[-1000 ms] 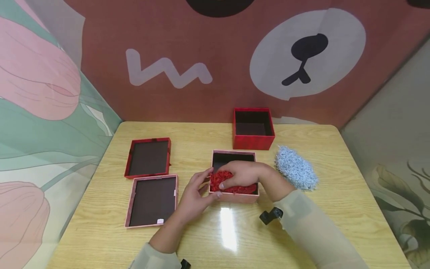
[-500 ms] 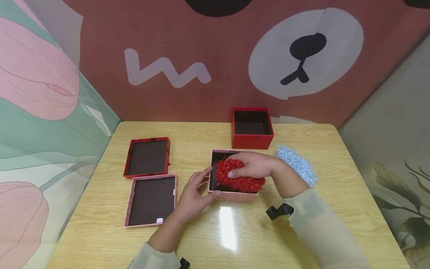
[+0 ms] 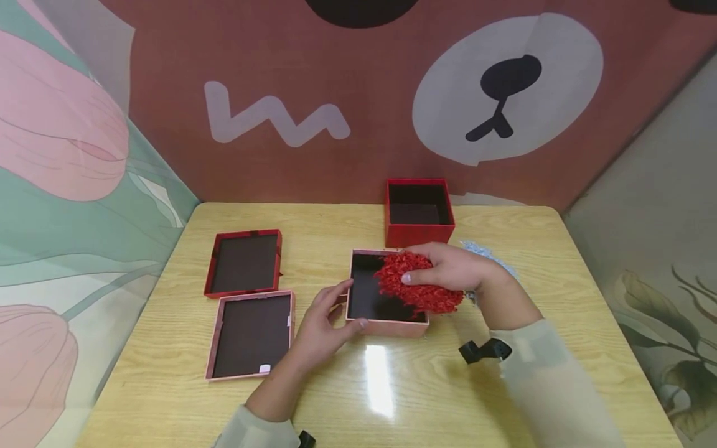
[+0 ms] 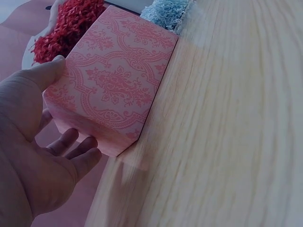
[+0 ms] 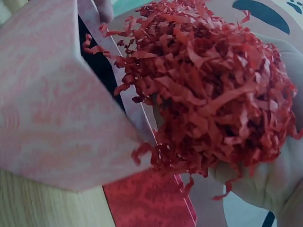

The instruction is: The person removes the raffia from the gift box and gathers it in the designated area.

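My right hand grips a wad of red shredded paper above the right part of an open pink patterned box. Dark lining shows inside the box. Strands of the red shredded paper hang loose beside the box's rim in the right wrist view; the wad hides most of the fingers there. At the box's left end, my left hand holds it, thumb at the near rim and forefinger along the left side. The left wrist view has the pink box standing on the table.
Blue shredded paper lies at the right, partly hidden behind the right hand. A red open box stands at the back, near the wall. Left on the table lie a red lid and a pink lid, insides up.
The right hand has lifted the red shredded paper out of the pink box and moved right and away with it, uncovering the box's dark floor. My left hand has stayed at the box.
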Demonstrator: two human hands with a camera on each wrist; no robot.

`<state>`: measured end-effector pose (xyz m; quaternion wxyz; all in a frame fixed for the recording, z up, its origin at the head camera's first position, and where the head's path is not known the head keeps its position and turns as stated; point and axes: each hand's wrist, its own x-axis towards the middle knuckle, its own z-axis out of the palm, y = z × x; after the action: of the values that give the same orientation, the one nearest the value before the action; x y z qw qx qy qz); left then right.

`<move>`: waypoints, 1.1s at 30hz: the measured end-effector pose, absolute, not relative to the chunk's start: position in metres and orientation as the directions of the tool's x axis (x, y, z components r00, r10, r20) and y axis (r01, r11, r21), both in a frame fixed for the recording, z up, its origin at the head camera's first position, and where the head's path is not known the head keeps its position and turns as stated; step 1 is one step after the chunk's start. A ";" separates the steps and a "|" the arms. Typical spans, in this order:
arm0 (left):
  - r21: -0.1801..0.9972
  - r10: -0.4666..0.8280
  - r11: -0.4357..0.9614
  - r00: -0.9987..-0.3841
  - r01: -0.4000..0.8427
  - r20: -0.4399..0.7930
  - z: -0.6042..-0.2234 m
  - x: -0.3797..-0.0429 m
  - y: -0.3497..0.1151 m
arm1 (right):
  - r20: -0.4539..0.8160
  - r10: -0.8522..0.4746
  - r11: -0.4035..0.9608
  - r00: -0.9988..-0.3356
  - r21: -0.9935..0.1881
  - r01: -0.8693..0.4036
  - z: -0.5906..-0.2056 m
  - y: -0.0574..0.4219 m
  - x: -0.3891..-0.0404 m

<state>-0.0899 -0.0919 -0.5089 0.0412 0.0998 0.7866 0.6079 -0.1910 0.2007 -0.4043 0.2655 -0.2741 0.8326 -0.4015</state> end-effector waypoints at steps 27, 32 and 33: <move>0.945 0.190 0.312 -0.981 0.099 0.040 -0.504 -0.089 -0.095 | -0.336 -0.460 0.505 -0.822 -0.860 0.069 -0.441 0.275 -0.177; 0.943 0.196 0.317 -0.980 0.102 0.040 -0.503 -0.089 -0.096 | -0.311 -0.395 0.583 -0.865 -0.812 0.026 -0.452 0.271 -0.176; 0.943 0.197 0.317 -0.979 0.103 0.041 -0.503 -0.089 -0.096 | -0.302 -0.374 0.606 -0.877 -0.795 0.015 -0.454 0.270 -0.176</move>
<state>-0.0887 -0.0963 -0.5030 0.0407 0.0927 0.8105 0.5769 -0.1760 0.2698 -0.4542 0.2252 -0.1034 0.8674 -0.4315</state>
